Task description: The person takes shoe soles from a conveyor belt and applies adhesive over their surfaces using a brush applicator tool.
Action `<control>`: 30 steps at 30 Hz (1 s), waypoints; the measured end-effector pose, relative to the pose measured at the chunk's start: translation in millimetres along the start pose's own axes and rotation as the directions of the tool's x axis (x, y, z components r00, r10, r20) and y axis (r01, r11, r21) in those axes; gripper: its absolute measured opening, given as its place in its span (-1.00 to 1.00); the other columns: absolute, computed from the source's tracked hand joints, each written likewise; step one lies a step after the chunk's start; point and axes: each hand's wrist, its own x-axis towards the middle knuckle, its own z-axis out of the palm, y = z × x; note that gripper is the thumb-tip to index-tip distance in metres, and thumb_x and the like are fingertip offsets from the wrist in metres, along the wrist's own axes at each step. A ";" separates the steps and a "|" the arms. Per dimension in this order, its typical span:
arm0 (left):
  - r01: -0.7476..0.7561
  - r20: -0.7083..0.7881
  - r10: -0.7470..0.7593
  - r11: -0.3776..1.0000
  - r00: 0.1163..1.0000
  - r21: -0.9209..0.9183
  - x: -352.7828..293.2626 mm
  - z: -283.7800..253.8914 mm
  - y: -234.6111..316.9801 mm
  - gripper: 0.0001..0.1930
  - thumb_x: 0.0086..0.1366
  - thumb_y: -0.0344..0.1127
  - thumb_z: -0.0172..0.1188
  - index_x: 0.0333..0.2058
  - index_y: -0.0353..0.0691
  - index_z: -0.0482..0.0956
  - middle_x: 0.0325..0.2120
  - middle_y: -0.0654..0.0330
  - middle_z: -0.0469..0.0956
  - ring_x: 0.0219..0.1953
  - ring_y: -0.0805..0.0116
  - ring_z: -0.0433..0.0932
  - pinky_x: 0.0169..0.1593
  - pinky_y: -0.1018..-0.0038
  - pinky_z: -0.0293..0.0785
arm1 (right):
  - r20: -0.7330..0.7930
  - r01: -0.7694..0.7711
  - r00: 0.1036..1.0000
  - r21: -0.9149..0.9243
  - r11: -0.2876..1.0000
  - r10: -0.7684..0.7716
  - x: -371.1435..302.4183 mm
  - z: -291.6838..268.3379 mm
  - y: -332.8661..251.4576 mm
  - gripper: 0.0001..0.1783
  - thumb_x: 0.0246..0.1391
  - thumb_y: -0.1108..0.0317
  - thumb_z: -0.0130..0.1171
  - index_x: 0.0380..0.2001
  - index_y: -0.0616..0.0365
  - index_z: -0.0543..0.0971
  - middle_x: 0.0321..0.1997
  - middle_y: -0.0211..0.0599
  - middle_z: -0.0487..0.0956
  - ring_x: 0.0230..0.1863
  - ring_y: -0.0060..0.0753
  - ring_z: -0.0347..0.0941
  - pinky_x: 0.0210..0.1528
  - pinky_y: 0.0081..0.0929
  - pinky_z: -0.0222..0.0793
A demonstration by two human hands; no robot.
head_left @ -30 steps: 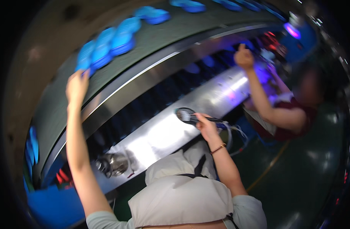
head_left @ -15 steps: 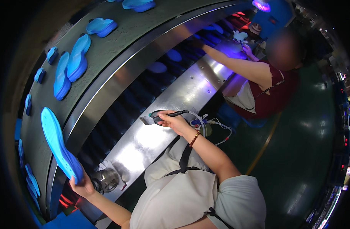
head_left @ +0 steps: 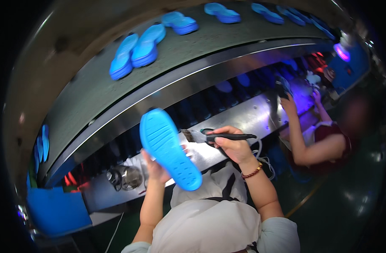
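A light-blue shoe sole [head_left: 170, 149] is in my left hand [head_left: 156, 168], whose fingers wrap round its edge. It tilts upright in front of me, its grooved and dotted face turned up. My right hand [head_left: 233, 145] grips a flat brush [head_left: 233, 137] by its black handle. The metal band and dark bristles of the brush point left, close to the sole's right edge; whether they touch it I cannot tell. Behind my right fingers a dark rounded rim shows partly over the steel ledge [head_left: 159, 184].
Beyond the ledge, a dark green conveyor belt [head_left: 89, 107] carries several blue soles [head_left: 144, 46]. A metal rail [head_left: 130, 103] borders it. A glass jug [head_left: 130, 177] stands on the ledge at left, near a blue panel [head_left: 58, 211]. At right a co-worker [head_left: 315, 147] sits near a purple lamp [head_left: 341, 52].
My left hand has brought the sole from the belt side at far left to in front of me. The brush has come close to it. The view has swung leftward.
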 end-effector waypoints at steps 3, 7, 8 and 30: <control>0.109 0.034 -0.105 0.975 0.994 -0.195 26.3 27.0 -17.3 0.05 -0.15 0.60 -0.40 0.10 -0.20 0.12 -0.06 -0.13 0.30 -0.08 -0.11 0.37 -0.01 -0.01 0.25 | 0.027 0.014 1.000 -0.069 0.998 -0.012 -5.0 14.3 -12.1 -0.79 -0.12 0.58 0.09 -0.32 0.32 0.48 -0.26 -0.06 0.53 -0.26 -0.41 0.46 -0.19 -0.60 0.38; 0.211 0.092 -0.204 0.975 0.975 -0.076 39.5 37.8 -42.0 0.05 -0.12 0.58 -0.62 0.05 -0.22 0.20 -0.18 -0.10 0.40 -0.16 0.02 0.43 -0.07 0.08 0.34 | -0.060 -0.028 0.998 0.011 1.000 0.029 6.5 14.4 -24.8 -0.79 -0.11 0.56 0.09 -0.32 0.38 0.47 -0.32 -0.07 0.54 -0.38 -0.42 0.49 -0.25 -0.56 0.42; 0.222 0.084 -0.215 0.970 0.973 -0.101 37.7 40.9 -45.8 0.05 -0.11 0.58 -0.66 0.04 -0.23 0.21 -0.20 -0.09 0.41 -0.18 0.04 0.44 -0.08 0.10 0.35 | -0.148 0.046 0.987 -0.137 0.989 -0.067 10.9 13.6 -20.9 -0.79 -0.11 0.54 0.11 -0.32 0.38 0.48 -0.33 -0.09 0.55 -0.37 -0.46 0.49 -0.25 -0.58 0.41; 0.227 -0.105 -0.241 0.966 0.965 -0.123 38.3 37.5 -41.7 -0.04 -0.01 0.51 -0.58 -0.03 -0.28 0.29 -0.32 -0.09 0.46 -0.28 0.05 0.48 -0.13 0.16 0.40 | -0.040 0.045 0.996 -0.530 0.847 -0.079 11.4 28.8 -39.2 -0.86 -0.14 0.54 0.14 -0.41 0.31 0.56 -0.46 -0.28 0.57 -0.46 -0.63 0.45 -0.38 -0.71 0.37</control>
